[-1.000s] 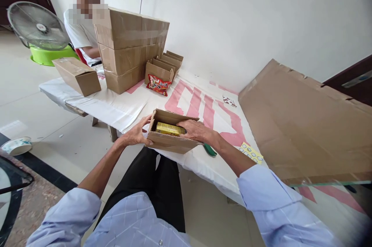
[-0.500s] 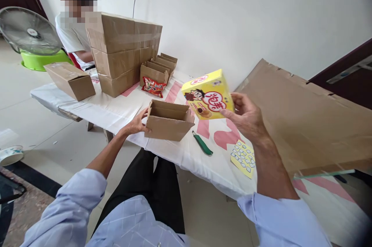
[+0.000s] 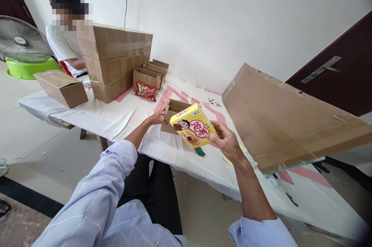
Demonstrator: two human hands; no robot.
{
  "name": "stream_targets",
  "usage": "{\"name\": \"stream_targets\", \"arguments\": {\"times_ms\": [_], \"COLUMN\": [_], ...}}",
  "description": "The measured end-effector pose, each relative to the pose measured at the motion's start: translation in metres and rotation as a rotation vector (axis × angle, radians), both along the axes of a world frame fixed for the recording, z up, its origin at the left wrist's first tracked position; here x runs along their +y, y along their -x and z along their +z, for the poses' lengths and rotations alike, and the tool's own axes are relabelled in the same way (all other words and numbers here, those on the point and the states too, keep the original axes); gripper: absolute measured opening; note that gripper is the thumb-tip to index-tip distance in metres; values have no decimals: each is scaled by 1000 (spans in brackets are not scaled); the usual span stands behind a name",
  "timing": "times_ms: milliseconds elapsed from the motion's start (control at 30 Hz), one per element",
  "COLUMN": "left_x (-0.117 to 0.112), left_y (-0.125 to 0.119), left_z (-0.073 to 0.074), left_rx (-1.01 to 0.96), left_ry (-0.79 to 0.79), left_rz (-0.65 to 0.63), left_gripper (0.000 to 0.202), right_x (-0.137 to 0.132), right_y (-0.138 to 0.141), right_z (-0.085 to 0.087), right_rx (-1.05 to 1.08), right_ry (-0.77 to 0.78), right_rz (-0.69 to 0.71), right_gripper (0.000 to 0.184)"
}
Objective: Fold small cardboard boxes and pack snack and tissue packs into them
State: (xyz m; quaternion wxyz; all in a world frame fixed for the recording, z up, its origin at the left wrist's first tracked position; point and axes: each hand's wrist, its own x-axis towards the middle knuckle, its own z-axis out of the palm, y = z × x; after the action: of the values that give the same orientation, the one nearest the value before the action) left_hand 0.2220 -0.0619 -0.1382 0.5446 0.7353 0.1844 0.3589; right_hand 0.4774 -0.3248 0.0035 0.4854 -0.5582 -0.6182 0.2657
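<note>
My right hand (image 3: 225, 140) grips the right end of a yellow printed snack box (image 3: 193, 126), tilted in the air above the table. Behind it, partly covered by it, is an open-topped cardboard box (image 3: 167, 125). My left hand (image 3: 157, 116) is closed on that box's left end, thumb and fingers on its wall. Below the yellow box shows the end of a green-handled cutter (image 3: 200, 151) lying on the cloth. Mostly hidden behind my right wrist is a yellow sheet (image 3: 229, 160).
Stacked taped cartons (image 3: 112, 61) stand at the back left, beside several open cardboard boxes (image 3: 151, 74) and a red snack packet (image 3: 146, 91). A single carton (image 3: 61, 87) sits further left. A large cardboard sheet (image 3: 286, 123) leans at right. A person (image 3: 65, 41) sits behind the cartons near a fan (image 3: 21, 39).
My right hand has brought the yellow box down and left, in front of the open cardboard box, covering part of it and the cutter. The view has shifted a little to the right.
</note>
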Motion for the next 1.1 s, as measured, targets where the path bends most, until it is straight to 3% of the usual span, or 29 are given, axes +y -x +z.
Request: {"name": "stream_targets", "arguments": {"times_ms": [167,267,367,433,467,567,700,900,1100], "left_x": [-8,-22,-52,-81,-97,-142,-175,-169,-154], "left_y": [-16,1,35,58,68,91,107,125,144], "left_z": [-1,-5,-5,2,8,26,38,40,75], "left_rx": [18,9,-21,-35,-51,-67,-94,-338,-324], "left_ry": [99,104,102,130,165,216,239,314,99], "left_rz": [123,297,456,416,333,147,268,567,746], "left_gripper": [151,143,112,86,79,74,70,71,66], "right_x": [0,2,5,10,12,23,40,55,85], "right_y": [7,8,13,19,24,41,72,139,185], "right_z": [-10,-15,-21,-27,-30,-40,-55,-79,-74], "right_rx": [57,64,64,85,101,153,231,282,249], "right_ry": [42,40,71,97,105,110,46,-175,-317], "right_rz": [40,60,88,111,123,170,159,148,129], "right_gripper": [66,65,66,67,67,68,76,85,81]}}
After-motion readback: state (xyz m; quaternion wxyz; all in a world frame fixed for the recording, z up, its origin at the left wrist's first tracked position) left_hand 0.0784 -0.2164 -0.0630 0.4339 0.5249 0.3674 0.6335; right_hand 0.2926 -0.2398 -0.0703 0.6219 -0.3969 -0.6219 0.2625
